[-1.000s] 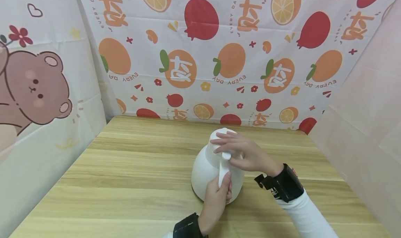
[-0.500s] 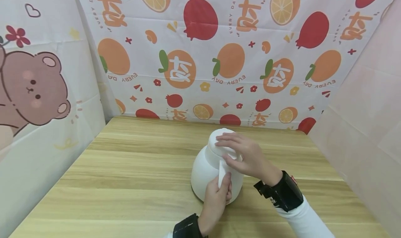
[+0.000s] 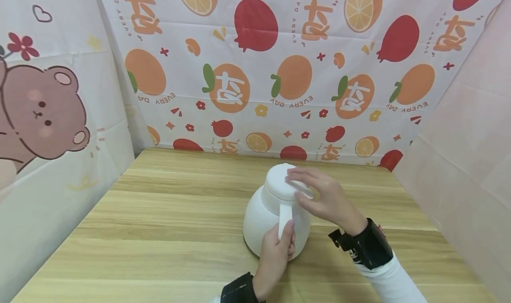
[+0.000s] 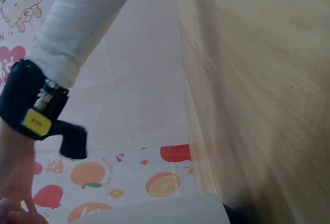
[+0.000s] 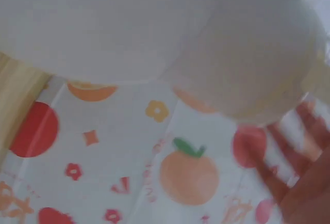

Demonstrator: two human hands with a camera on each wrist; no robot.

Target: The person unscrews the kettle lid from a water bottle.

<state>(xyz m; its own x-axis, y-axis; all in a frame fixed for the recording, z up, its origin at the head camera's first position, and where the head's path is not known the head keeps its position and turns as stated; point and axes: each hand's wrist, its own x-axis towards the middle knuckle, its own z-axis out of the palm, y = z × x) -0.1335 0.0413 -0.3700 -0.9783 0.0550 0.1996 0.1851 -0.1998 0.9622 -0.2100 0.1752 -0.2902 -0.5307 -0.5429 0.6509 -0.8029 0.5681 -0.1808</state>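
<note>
A white thermos jug (image 3: 255, 218) stands upright on the wooden table, its handle (image 3: 285, 216) facing me. My left hand (image 3: 273, 258) grips the lower part of that handle, thumb uppermost. On top sits a round white lid (image 3: 277, 179) with a tab (image 3: 302, 188) that points right. Thumb and fingers of my right hand (image 3: 329, 201) lie on either side of the tab. In the right wrist view the right-hand fingers (image 5: 281, 180) look blurred beside the jug's top. The left wrist view shows the jug's pale side (image 4: 160, 212) along the bottom; my left hand is outside that view.
The wooden table (image 3: 167, 214) extends to both sides of the jug. Behind it hangs a fruit-print cloth (image 3: 255, 81). A bear-print cloth (image 3: 44, 112) covers the left side and a pale cloth (image 3: 467, 130) the right.
The lid's tab has swung from above the handle round to the right. My right hand has moved right with it. Left hand and jug body stay in place.
</note>
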